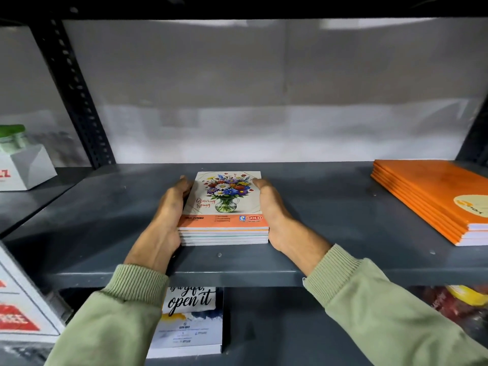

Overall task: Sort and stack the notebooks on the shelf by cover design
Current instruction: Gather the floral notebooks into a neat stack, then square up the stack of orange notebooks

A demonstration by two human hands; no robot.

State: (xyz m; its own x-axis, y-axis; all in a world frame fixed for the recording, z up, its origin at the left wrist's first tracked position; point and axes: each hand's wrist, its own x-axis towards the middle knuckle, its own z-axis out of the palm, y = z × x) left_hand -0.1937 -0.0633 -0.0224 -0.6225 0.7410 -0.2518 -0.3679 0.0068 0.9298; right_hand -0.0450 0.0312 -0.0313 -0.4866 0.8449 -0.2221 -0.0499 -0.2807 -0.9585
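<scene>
A stack of several notebooks with a flower-vase cover (224, 204) lies flat in the middle of the grey metal shelf (105, 233). My left hand (167, 215) presses against the stack's left side and my right hand (274, 210) against its right side, so both hands clasp it. A second stack of several plain orange notebooks (433, 199) lies at the shelf's right end, apart from the hands.
On the shelf below stands a notebook with "open it" lettering (190, 320). A white box with a green-lidded jar on it (23, 162) stands at the left, beyond the perforated upright (76, 93). A white and red box (21, 313) is at the lower left.
</scene>
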